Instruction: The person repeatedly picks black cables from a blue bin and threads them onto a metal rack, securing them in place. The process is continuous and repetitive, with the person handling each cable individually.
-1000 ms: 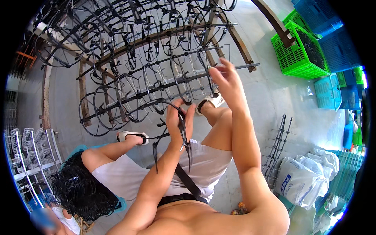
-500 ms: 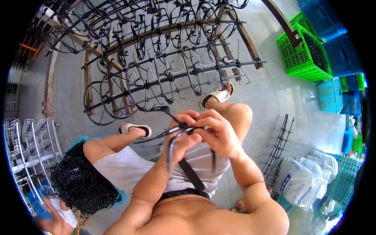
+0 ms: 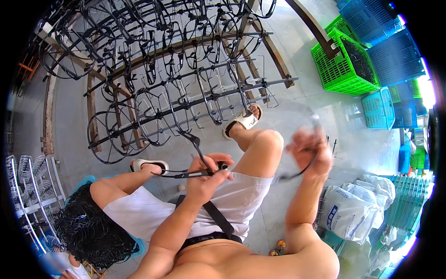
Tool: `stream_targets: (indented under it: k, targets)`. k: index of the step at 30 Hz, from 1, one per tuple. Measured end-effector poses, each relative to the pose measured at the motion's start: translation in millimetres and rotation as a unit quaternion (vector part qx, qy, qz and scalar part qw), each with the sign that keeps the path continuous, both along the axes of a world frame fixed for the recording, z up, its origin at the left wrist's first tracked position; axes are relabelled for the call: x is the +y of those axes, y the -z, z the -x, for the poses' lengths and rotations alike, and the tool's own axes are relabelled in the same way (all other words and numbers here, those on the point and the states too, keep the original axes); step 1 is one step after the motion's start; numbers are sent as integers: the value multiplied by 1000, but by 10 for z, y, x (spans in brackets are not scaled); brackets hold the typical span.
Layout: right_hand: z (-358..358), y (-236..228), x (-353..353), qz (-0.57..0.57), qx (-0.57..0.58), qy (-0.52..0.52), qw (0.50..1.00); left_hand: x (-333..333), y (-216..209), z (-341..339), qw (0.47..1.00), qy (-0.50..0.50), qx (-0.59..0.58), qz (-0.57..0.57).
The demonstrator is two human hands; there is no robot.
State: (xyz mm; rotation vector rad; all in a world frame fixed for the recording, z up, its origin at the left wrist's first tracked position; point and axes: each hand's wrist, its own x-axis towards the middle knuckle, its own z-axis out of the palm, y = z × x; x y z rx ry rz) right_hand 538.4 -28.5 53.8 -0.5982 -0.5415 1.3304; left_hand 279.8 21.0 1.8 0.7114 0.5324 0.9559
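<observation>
Over my lap, my left hand (image 3: pixel 208 177) is closed around a slim black plastic frame (image 3: pixel 183 174). Its long thin arms stick out to the left and upward from my fingers. My right hand (image 3: pixel 312 152) is off to the right, beyond my knee, and smeared by motion. A thin, curved black strip (image 3: pixel 295 175) trails from its closed fingers toward the lower left. In front of me stands a rack (image 3: pixel 186 100) of dark bars with metal prongs. Many black curved frames (image 3: pixel 151 56) hang on it, thickest on the far rows.
A blue tub (image 3: pixel 139 244) heaped with black pieces (image 3: pixel 93 228) stands by my left leg. At right are a green crate (image 3: pixel 337 69), turquoise basket (image 3: pixel 378 109) and white sacks (image 3: pixel 350 209). A white wire rack (image 3: pixel 35 186) stands at far left, with another person (image 3: pixel 74 267) below it.
My hands, together over my lap before, have parted. The right has swung up and right with a black strip, while the left keeps the black frame. The whole view has shifted slightly.
</observation>
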Motion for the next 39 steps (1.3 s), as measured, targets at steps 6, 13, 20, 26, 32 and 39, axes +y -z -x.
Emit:
stream_targets:
  k: [6,13,20,26,32,39]
  targets:
    - [-774,-214,724,-42,-3,4,999,-39,60,-352,997,40,-14,-66]
    - [-395,342,1687,201,-150,-133,959,143,289,-947,856,-164,369,-323]
    - [-306,502,1723,208,-230,-26,950,513,426,-1294,786,-247,464,-324]
    - [-332,525,1727,197,-181,-15,964,611,397,-1359,804,-234,454,-304]
    - [-278,567,1727,184,-182,47,965,643,387,-1378,781,-235,479,-325]
    - [-307,477,1555,203,-242,54,947,678,437,-1350,779,-214,485,-335]
